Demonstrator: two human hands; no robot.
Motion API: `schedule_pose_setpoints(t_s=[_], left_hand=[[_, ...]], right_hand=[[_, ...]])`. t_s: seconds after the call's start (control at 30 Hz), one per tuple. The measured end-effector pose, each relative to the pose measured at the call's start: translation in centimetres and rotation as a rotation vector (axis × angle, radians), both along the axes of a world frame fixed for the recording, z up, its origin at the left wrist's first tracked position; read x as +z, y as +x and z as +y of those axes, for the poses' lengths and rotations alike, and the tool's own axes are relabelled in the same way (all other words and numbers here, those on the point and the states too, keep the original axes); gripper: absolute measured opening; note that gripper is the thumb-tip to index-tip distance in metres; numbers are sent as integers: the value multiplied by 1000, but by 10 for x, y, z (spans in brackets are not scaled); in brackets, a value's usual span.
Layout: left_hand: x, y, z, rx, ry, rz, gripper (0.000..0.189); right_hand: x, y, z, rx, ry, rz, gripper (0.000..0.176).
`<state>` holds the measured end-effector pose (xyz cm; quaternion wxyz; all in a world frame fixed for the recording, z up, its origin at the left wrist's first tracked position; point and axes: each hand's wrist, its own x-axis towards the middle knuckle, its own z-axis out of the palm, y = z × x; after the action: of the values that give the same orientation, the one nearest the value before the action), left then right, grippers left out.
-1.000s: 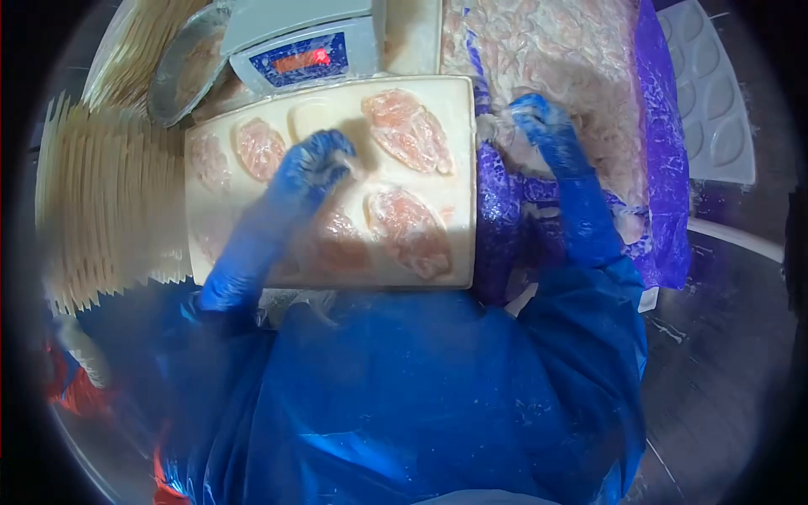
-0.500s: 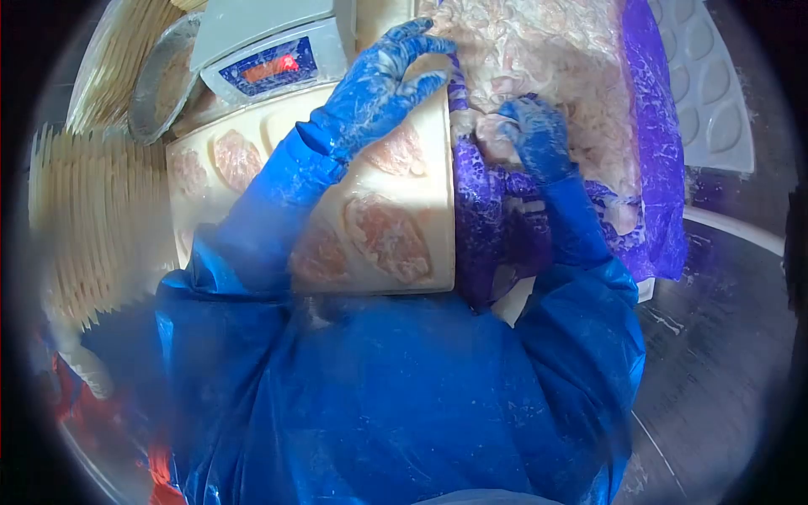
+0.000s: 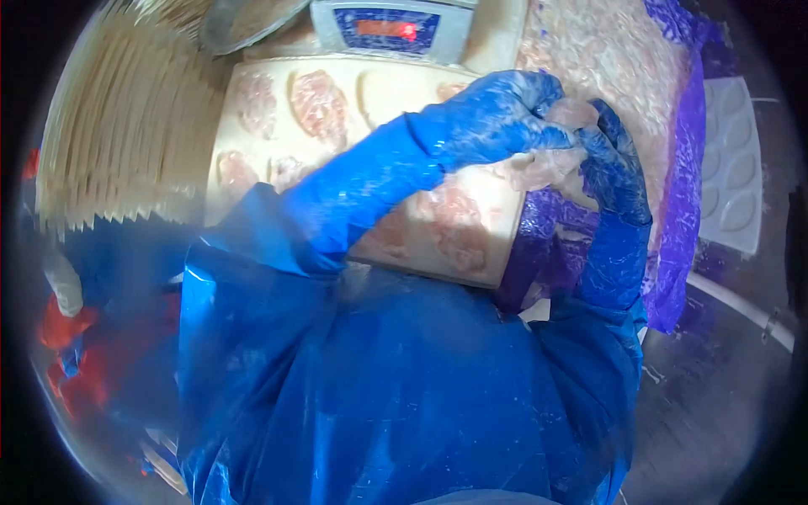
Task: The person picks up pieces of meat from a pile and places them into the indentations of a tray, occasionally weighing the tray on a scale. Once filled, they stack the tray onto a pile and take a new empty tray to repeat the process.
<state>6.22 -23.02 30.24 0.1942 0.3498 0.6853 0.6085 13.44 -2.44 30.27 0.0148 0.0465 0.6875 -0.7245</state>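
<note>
As your left hand (image 3: 497, 118) and right hand (image 3: 614, 160) each curl a closed grip on the raw chicken fillet (image 3: 545, 168) above the right edge of the tray (image 3: 387, 84), expect it to be light, limp, wet and slippery; cradle its thick middle rather than pinching a thin end.

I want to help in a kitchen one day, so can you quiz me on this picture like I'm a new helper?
1. True or false: the left hand and right hand both grip one piece of meat.
2. What colour is the bag beside the tray? A green, B purple, C yellow.
3. What stands behind the tray, with a lit display?
Key: 1 true; 2 B; 3 the scale.
</note>
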Motion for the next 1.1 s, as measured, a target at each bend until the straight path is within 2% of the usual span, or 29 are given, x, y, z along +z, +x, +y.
schedule_pose_setpoints(t_s=[0.03,0.07,0.13,0.2,0.23,0.27,0.33,0.37,0.4,0.47,0.5,0.57,0.6,0.67,0.73,0.77,0.8,0.87,0.9,0.93,1.0,1.03,1.07,1.1], left_hand=[[29,6,-24,-37,12,-88,42],[34,8,-44,-26,4,-86,42],[39,12,-82,68,-133,-257,40],[-34,-19,-127,302,-455,188,34],[6,-9,-133,399,-927,303,21],[1,-9,-144,408,-930,305,21],[-31,-10,-168,471,-493,600,17],[-51,-14,-177,250,-198,104,29],[-65,-13,-176,254,-194,98,29],[-87,-10,-170,166,-735,1013,46],[-95,-9,-176,162,-792,1007,59],[-89,-5,-178,230,-830,963,60],[-88,0,-178,304,-866,909,62],[-93,-1,-174,306,-824,860,63],[-98,-14,-172,289,-942,1079,66],[-104,-22,-170,415,-969,1103,69],[-102,-19,-171,416,-971,1102,69],[-90,-19,-173,508,-876,921,72],[-82,-11,-173,575,-836,1006,61],[-74,-2,-171,584,-832,1003,61],[-70,18,-165,278,-774,646,46],[-85,21,-160,467,-623,849,28],[-87,11,-158,475,-626,850,28],[-88,-1,-156,472,-638,783,26]], right_hand=[[-19,-7,10,17,-26,-14,48],[-31,-14,12,31,-54,-28,47],[-4,-40,-44,427,-144,140,29],[-27,-60,-65,226,307,211,23],[-27,-56,-75,85,731,412,22],[-26,-50,-87,90,728,420,22],[-33,-36,-117,20,609,391,33],[-71,-30,-133,115,-156,337,39],[-75,-25,-144,119,-152,332,39],[-77,-7,-159,466,1533,592,64],[-77,7,-161,472,1532,591,64],[-73,27,-164,422,1422,488,71],[-74,27,-168,427,1422,490,71],[-76,24,-178,337,1482,476,75],[-85,-8,-192,297,1432,523,75],[-101,-23,-198,242,1345,573,73],[-108,-30,-201,189,1256,627,71],[-82,-9,-191,231,1332,660,64],[-81,3,-181,217,1390,649,63],[-84,8,-174,208,1447,633,61],[-92,10,-172,263,1433,635,58],[-91,3,-174,234,1336,564,54],[-89,-9,-178,196,1240,503,50],[-85,-17,-186,25,1380,546,36]])
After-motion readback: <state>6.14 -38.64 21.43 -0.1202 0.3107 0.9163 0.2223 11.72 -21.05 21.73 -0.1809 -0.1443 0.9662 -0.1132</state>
